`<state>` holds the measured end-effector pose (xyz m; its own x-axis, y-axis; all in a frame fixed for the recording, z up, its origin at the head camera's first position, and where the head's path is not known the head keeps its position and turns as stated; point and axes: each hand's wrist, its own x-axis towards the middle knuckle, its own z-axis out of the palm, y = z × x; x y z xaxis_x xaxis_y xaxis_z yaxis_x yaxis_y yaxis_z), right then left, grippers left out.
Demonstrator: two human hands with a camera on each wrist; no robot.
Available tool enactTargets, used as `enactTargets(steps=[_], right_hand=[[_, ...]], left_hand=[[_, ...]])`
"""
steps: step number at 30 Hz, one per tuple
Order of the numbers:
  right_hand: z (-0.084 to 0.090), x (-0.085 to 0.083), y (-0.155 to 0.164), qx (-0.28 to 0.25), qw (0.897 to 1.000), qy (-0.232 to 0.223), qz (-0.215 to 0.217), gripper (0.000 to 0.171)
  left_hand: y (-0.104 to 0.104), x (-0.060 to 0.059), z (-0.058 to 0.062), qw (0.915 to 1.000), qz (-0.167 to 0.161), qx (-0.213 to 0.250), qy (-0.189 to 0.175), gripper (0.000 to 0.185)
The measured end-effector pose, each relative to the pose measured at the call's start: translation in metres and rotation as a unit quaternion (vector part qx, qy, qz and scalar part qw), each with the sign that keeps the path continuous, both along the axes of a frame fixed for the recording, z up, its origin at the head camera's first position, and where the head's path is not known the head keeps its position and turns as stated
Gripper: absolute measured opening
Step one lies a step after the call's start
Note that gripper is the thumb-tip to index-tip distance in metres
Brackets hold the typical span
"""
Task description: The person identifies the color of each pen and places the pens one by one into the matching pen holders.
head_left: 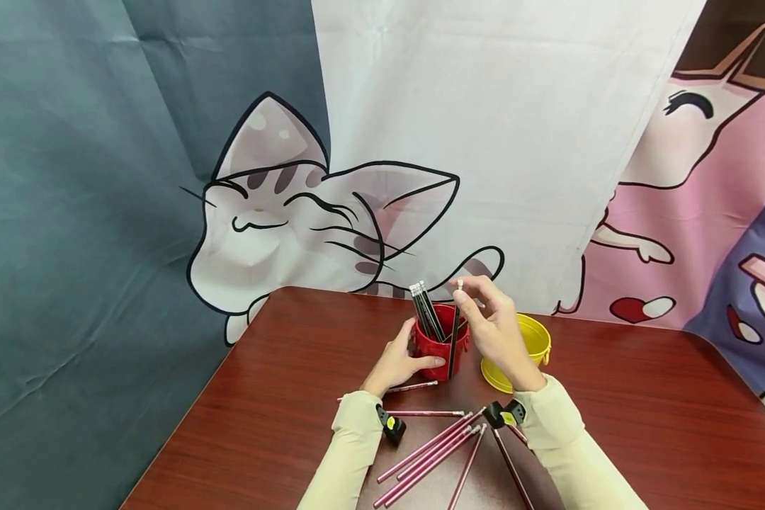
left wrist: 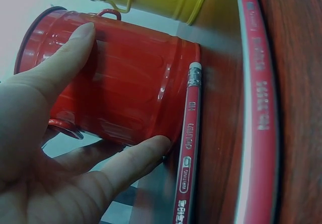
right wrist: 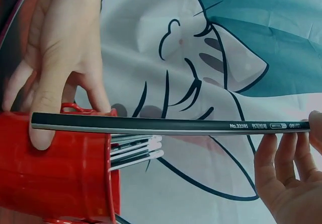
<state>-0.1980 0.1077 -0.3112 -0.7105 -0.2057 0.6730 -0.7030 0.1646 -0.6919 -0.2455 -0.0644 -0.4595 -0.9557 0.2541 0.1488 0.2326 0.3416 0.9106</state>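
Note:
A red metal cup (head_left: 442, 347) stands on the brown table (head_left: 625, 425) with several black pencils (head_left: 424, 312) in it. My left hand (head_left: 400, 358) grips the cup's side, thumb and fingers curled round the wall (left wrist: 131, 93). My right hand (head_left: 484, 312) pinches one black pencil (head_left: 454, 340) near its eraser end. That pencil (right wrist: 171, 124) hangs nearly upright and crosses in front of the cup's outer wall (right wrist: 55, 168), its tip low by the base. The fingertips (right wrist: 287, 173) hold the printed end.
A yellow cup (head_left: 530, 343) stands just right of the red one, behind my right hand. Several pink-red pencils (head_left: 430, 446) lie scattered on the table between my forearms; one (left wrist: 190, 143) lies against the red cup's base. A cartoon cloth backdrop hangs behind the table.

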Motion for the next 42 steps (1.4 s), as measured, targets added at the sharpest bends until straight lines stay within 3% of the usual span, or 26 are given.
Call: enactTargets(steps=[25,42], right_hand=[[0.024,-0.014,-0.011,-0.018,0.998,0.036,-0.04,0.021],[0.026,-0.019,-0.018,-0.015,0.998,0.046,-0.051,0.021]], left_hand=[[-0.001,-0.001,-0.001,1.0,-0.001,-0.002,0.0,0.08],[-0.001,0.0,0.0,0.9999,0.0,-0.012,0.001,0.081]])
